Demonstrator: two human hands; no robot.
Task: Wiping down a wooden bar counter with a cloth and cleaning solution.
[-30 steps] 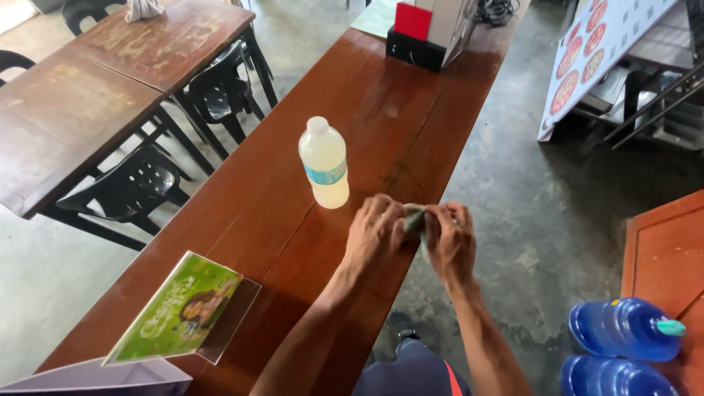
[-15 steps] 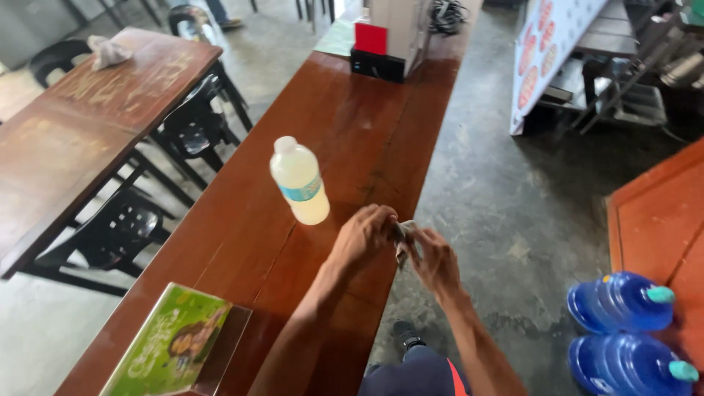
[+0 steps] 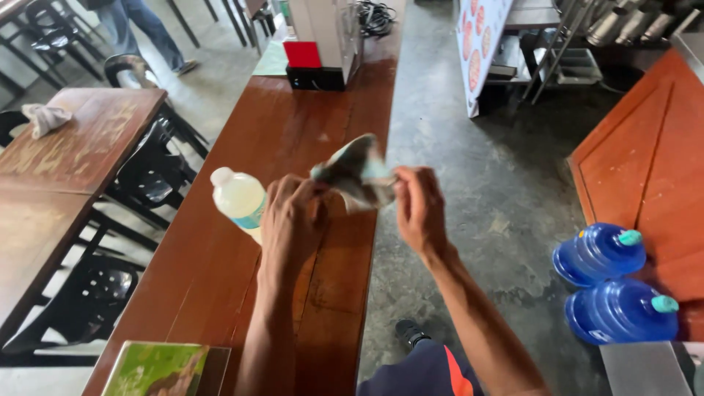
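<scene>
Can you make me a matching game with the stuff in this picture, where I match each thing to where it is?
Things:
1. small cloth
2. plastic bottle
3. blue water jugs
4. crumpled rag

Places:
A. lying on the floor at the right
B. on the brown table at the far left
C. held up between both hands
D. standing on the long wooden table, beside the left hand

Pairs: 1-C, 2-D, 3-A, 4-B

2 raised, pinching hands: left hand (image 3: 290, 216), right hand (image 3: 419, 209)
</scene>
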